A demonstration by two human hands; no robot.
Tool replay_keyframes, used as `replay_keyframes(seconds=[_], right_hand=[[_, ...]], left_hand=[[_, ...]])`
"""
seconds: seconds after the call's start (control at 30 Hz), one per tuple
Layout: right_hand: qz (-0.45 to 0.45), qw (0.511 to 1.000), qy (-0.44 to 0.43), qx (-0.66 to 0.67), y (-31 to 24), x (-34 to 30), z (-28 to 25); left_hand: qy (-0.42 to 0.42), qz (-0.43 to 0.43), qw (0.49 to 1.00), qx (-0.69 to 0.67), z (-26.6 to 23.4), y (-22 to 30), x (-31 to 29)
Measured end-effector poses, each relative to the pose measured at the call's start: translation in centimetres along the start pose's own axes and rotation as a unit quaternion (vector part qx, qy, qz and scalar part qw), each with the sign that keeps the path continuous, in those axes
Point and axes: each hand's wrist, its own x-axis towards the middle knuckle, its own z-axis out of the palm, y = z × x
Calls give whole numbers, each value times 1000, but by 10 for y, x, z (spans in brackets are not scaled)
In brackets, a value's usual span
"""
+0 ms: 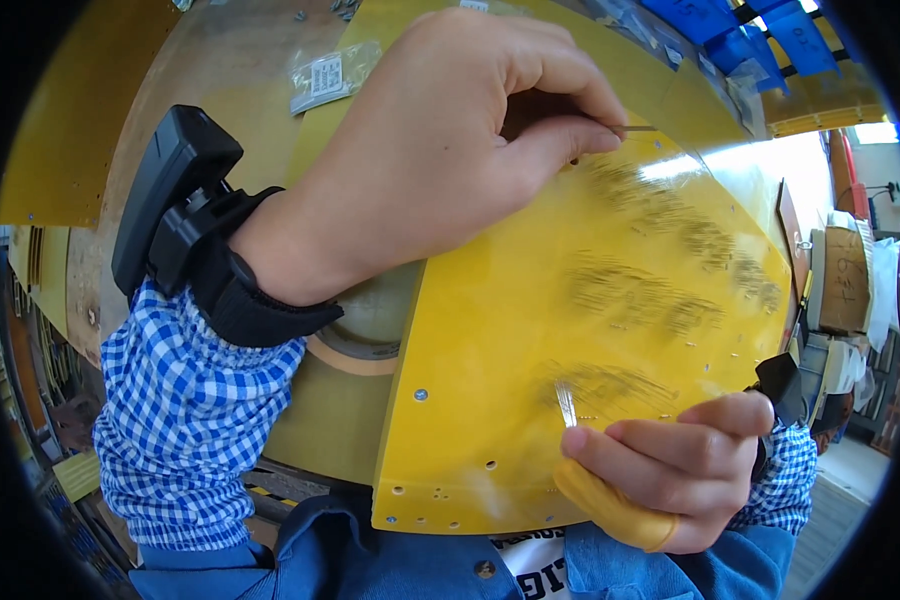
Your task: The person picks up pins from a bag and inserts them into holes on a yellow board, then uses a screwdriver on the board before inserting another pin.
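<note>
Nearest on my feed, my right hand (675,468) pinches loose metal pins (566,404); beyond, bristly clusters (630,290) already cover parts of the yellow board (490,335); farther, my left hand (475,130) nips a thin rod (639,128), thumb to forefinger. What's left, I can't tell.

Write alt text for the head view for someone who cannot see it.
A person's left hand pinches a thin strand over a yellow board bearing patches of fine dark strands. The right hand, one digit in a yellow cover, holds a small bundle of silvery strands.
</note>
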Motion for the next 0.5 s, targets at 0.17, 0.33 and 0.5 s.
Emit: replay_keyframes(seconds=[0.17,0.33,0.5], right_hand=[[81,975,23,207,5,1,-2],[22,991,16,132,2,1,1],[-15,999,30,-4,-6,-2,7]], left_hand=[[11,7,1000,14,2,-7,-4],[15,11,1000,2,3,-6,-2],[-4,-13,1000,20,-1,0,0]])
